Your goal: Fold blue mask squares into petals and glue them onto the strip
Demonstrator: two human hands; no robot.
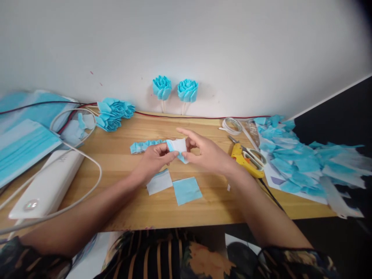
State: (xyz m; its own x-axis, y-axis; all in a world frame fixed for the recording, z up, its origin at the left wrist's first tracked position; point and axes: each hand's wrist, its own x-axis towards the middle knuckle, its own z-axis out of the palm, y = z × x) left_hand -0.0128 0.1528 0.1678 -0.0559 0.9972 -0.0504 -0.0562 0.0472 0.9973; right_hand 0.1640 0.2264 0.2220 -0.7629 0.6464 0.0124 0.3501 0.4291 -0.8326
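Between my hands, above the wooden table, is a folded blue-and-white fabric square (pixel 178 145). My left hand (pixel 158 157) pinches its left side between thumb and fingers. On its right side my right hand (pixel 202 149) grips the lower corner with the thumb, while the index finger stretches out above. Just behind my left hand lies a row of folded blue petals (pixel 145 145). Two flat squares rest in front of my hands: a pale one (pixel 159 182) and a blue one (pixel 187 190).
Two blue fabric flowers (pixel 162 88) on sticks stand against the wall, with more flowers (pixel 113 113) lying left. A yellow glue gun (pixel 245 161), scissors (pixel 254 156) and a tape roll (pixel 231 126) are right, beside piled blue pieces (pixel 302 162). A white power bank (pixel 48 184) and looped cable lie left.
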